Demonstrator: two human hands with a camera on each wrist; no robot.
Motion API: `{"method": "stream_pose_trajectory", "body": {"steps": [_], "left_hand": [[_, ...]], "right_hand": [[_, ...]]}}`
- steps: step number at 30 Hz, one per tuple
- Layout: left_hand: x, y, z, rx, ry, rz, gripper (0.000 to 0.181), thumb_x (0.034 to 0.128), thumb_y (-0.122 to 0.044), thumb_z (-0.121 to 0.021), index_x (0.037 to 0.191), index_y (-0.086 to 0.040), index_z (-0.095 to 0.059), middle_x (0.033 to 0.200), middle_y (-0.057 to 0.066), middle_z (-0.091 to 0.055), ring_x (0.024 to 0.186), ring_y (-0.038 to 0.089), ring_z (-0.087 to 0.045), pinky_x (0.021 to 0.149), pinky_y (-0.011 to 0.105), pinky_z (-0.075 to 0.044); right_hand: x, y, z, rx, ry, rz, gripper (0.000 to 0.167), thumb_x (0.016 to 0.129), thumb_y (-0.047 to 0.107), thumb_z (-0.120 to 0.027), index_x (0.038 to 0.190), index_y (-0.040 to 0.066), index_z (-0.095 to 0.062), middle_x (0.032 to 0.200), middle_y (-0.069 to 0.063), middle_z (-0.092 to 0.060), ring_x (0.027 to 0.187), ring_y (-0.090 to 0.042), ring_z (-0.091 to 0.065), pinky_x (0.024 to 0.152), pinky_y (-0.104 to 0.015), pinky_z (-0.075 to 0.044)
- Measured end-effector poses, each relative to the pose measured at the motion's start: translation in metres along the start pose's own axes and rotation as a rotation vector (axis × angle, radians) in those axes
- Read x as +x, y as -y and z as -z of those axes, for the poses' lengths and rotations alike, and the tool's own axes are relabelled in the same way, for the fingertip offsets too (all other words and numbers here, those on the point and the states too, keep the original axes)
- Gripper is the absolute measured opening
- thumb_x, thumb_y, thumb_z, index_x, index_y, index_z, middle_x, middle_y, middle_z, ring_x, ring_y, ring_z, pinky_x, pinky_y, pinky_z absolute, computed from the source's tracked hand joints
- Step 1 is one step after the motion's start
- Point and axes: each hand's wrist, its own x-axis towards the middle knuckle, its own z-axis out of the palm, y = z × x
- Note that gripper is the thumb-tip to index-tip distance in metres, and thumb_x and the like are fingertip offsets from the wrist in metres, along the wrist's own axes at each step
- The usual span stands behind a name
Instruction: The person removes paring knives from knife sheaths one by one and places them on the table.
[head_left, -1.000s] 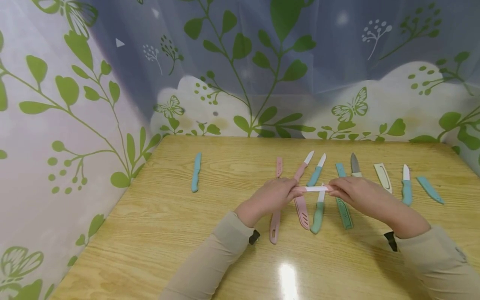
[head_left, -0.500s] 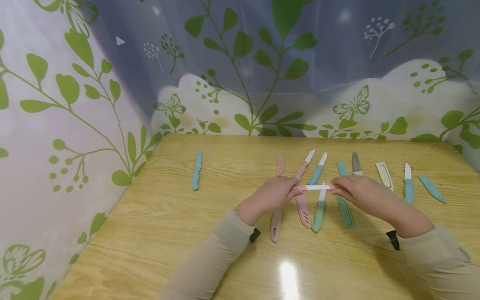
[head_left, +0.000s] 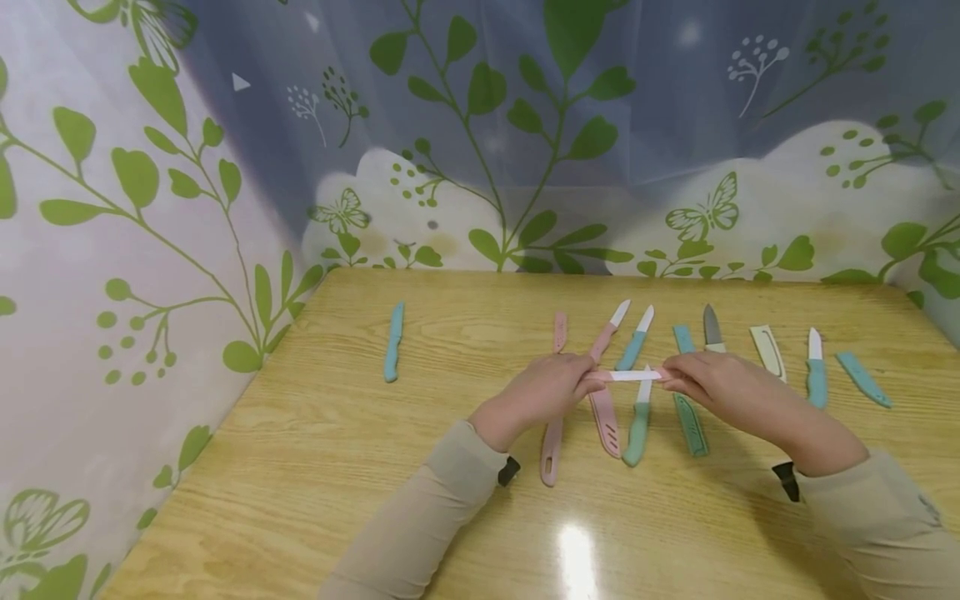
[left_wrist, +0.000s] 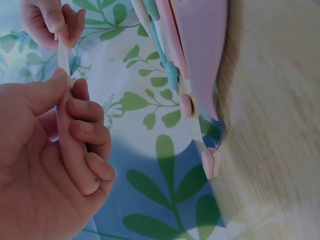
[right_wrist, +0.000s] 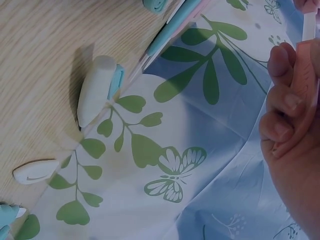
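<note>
My left hand (head_left: pixel 534 390) grips the pink handle (left_wrist: pixel 75 145) of a small knife, its fingers curled round it. The knife's white blade (head_left: pixel 630 377) points right, held level above the table. My right hand (head_left: pixel 738 396) holds a pink knife sheath (right_wrist: pixel 303 75), fingers wrapped round it. The blade's far end meets the sheath's mouth; whether the tip is inside is hard to tell. Below the hands lie a pink sheath with slots (head_left: pixel 606 425), a green-handled knife (head_left: pixel 636 429) and a long pink piece (head_left: pixel 551 454), partly covered by my left hand.
A blue knife (head_left: pixel 393 342) lies far left. Toward the back are a pink-handled knife (head_left: pixel 603 337), a blue-handled knife (head_left: pixel 633 346) and a grey-bladed knife (head_left: pixel 712 325). A green sheath (head_left: pixel 691 425), cream sheath (head_left: pixel 768 352), another blue knife (head_left: pixel 817 379) and blue sheath (head_left: pixel 862 379) lie right.
The hands keep their grip on the knife and sheath, and the gap between them looks the same. Only a slight shift of the head view shows.
</note>
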Motion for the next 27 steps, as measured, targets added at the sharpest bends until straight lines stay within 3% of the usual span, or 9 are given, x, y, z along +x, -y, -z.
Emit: {"method": "stream_pose_trajectory", "body": {"steps": [7,13,18,23,25,27], "left_hand": [[-0.001,0.005,0.001,-0.038,-0.016,0.042,0.031,0.1016,-0.036,-0.043,0.111,-0.012,-0.060,0.092,0.001,-0.064,0.082,0.013,-0.058,0.075,0.024,-0.045],[-0.002,0.014,0.002,-0.098,-0.063,0.100,0.027,0.1022,-0.033,-0.045,0.105,-0.010,-0.060,0.080,0.000,-0.056,0.068,0.012,-0.047,0.062,0.021,-0.039],[-0.002,0.016,0.001,-0.191,-0.087,0.130,0.028,0.1030,-0.032,-0.044,0.110,-0.011,-0.060,0.084,0.000,-0.061,0.063,0.011,-0.046,0.058,0.021,-0.039],[0.001,0.007,0.001,-0.095,-0.076,0.125,0.030,0.1037,-0.037,-0.040,0.108,-0.013,-0.057,0.076,-0.002,-0.059,0.054,0.009,-0.042,0.050,0.020,-0.034],[0.004,-0.002,0.001,-0.032,-0.056,0.121,0.034,0.1042,-0.038,-0.038,0.118,-0.013,-0.055,0.067,-0.004,-0.054,0.048,0.008,-0.037,0.046,0.020,-0.030],[0.007,-0.011,0.001,0.016,-0.040,0.114,0.034,0.1044,-0.040,-0.038,0.119,-0.016,-0.056,0.061,-0.005,-0.049,0.045,0.007,-0.034,0.043,0.020,-0.028]], "right_hand": [[0.000,-0.005,0.002,-0.002,-0.006,-0.022,0.014,0.092,0.017,-0.066,0.101,0.006,-0.067,0.083,0.002,-0.065,0.071,-0.012,-0.061,0.063,-0.033,-0.051],[-0.001,-0.014,0.014,0.035,0.075,-0.192,0.028,0.101,0.024,-0.053,0.109,0.000,-0.064,0.097,-0.013,-0.069,0.086,-0.028,-0.067,0.074,-0.046,-0.053],[0.003,-0.017,0.022,0.093,0.131,-0.280,0.041,0.105,0.030,-0.042,0.116,-0.006,-0.060,0.100,-0.016,-0.067,0.085,-0.027,-0.065,0.073,-0.047,-0.051],[-0.004,-0.022,0.029,0.085,0.157,-0.340,0.051,0.106,0.034,-0.038,0.124,-0.012,-0.053,0.098,-0.022,-0.068,0.080,-0.030,-0.066,0.070,-0.048,-0.051],[-0.009,-0.025,0.031,0.074,0.168,-0.366,0.054,0.106,0.036,-0.038,0.125,-0.013,-0.050,0.098,-0.026,-0.068,0.079,-0.033,-0.067,0.067,-0.048,-0.052],[-0.014,-0.029,0.033,0.058,0.177,-0.386,0.054,0.106,0.036,-0.038,0.126,-0.014,-0.048,0.100,-0.031,-0.066,0.080,-0.037,-0.067,0.068,-0.051,-0.052]]}}
